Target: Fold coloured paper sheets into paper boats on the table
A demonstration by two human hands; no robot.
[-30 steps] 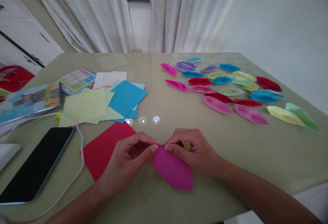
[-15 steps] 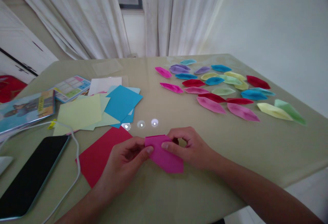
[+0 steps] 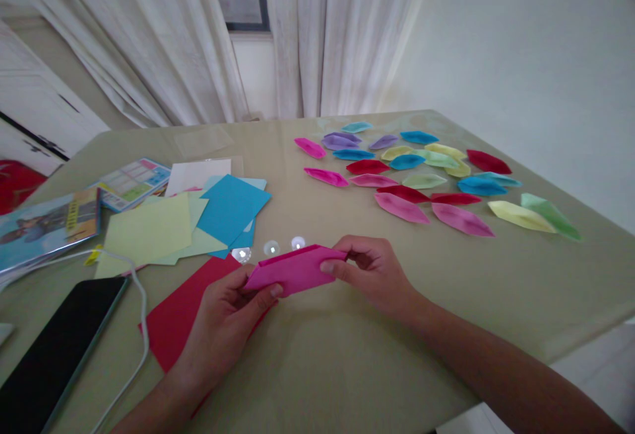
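Observation:
A folded piece of magenta paper [image 3: 297, 271] is held up between my hands, above the near part of the table. My left hand [image 3: 233, 311] pinches its left end, thumb in front and fingers behind. At its right end my right hand [image 3: 374, 272] is closed in the same way. The piece lies lengthwise, with a long straight upper edge and slanted ends. Under my left forearm and hand lies a red paper sheet [image 3: 183, 311], partly hidden.
Several folded paper boats [image 3: 401, 208] in many colours stand at the back right. Blue sheets [image 3: 233, 209] and pale yellow sheets [image 3: 149, 229] lie at left, near a booklet [image 3: 49, 225], a black phone [image 3: 59, 348] and a white cable [image 3: 143, 308]. Clear round discs [image 3: 271, 249] lie beyond my hands.
The magenta paper has turned from a slanted position to lengthwise between my hands. My right hand has shifted to its right end, and my left hand slightly lower and left.

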